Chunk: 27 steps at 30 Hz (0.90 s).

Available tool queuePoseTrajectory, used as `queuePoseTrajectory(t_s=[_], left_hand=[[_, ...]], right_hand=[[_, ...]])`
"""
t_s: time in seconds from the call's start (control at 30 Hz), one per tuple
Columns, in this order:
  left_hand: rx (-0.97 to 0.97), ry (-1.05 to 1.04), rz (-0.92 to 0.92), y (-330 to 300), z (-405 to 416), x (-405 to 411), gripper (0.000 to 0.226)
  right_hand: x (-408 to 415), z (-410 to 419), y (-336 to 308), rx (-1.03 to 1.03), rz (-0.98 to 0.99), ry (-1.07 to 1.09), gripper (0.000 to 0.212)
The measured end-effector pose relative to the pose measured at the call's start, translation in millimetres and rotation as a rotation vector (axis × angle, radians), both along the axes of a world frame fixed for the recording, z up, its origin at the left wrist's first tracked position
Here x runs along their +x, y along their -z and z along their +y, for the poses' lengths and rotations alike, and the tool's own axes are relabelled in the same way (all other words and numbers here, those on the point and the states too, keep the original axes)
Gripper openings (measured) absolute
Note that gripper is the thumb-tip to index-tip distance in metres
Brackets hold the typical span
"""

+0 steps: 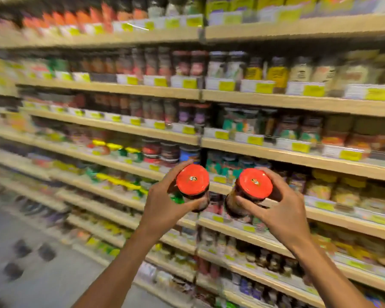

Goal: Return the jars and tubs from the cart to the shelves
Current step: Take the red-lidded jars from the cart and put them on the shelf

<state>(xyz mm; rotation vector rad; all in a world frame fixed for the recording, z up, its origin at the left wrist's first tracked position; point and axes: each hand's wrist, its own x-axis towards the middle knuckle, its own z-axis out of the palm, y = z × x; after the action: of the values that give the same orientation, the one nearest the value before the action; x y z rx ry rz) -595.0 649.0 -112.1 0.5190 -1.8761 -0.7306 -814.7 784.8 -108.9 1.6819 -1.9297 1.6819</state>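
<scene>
No words or numbers can be read. The yellow price tags (226,86) on the shelves (298,102) are too blurry. Each red lid (192,179) has a tiny round picture, too small to make out.

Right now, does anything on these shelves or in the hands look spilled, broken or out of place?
Nothing stands out. The left hand and the right hand each hold a red-lidded jar, lids on, nothing leaking. The shelves look stocked in rows, though blur hides fine detail.
</scene>
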Motion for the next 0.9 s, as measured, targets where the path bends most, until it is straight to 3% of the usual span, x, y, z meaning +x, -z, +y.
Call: queuePoseTrajectory(t_s=[0.23,0.5,0.77,0.9], left_hand=[[-0.002,-0.282,0.019,-13.8,-28.2,102.5,0.083],[-0.031,-0.542,0.011,-25.7,-43.5,166.6,0.082],[-0.068,-0.728,-0.027,-22.0,-72.6,205.9,0.084],[-0.07,-0.743,-0.048,-13.5,-97.3,226.8,0.084]], right_hand=[[70.2,-98.1,-10.3,-0.03,-0.014,-0.325,0.078],[124.9,-190.9,-20.3,-0.007,0.022,-0.6,0.086],[164.6,-265.2,-17.4,-0.019,0.021,-0.767,0.086],[189.5,-293.7,-10.1,-0.004,-0.002,-0.799,0.076]])
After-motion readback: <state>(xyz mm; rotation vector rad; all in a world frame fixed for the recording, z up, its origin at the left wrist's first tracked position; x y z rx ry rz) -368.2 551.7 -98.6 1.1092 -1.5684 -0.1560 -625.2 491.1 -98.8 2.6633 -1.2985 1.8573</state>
